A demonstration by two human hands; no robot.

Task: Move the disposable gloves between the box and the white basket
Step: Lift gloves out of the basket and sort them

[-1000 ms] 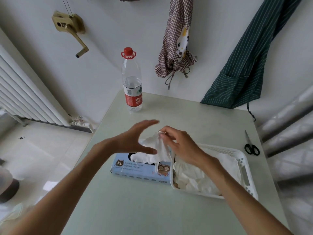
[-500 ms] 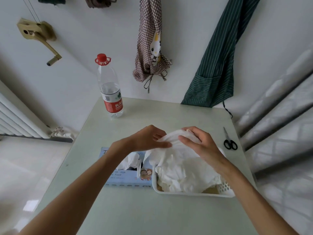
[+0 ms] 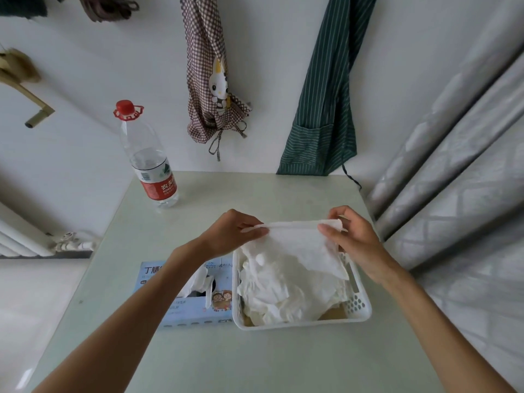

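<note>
While your left hand [image 3: 232, 232] and right hand [image 3: 351, 236] each pinch an end of one glove [image 3: 300, 245] stretched above the basket [image 3: 360, 307], bare table [image 3: 255, 358] lies open toward you. The basket sits near the table's right edge, heaped with gloves [image 3: 283, 290]; the box [image 3: 195, 307] touches its left side, one glove poking out.

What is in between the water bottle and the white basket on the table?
Nothing: in the head view the table is bare between the water bottle and the white basket. The left hand hovers near the basket's far edge.
</note>
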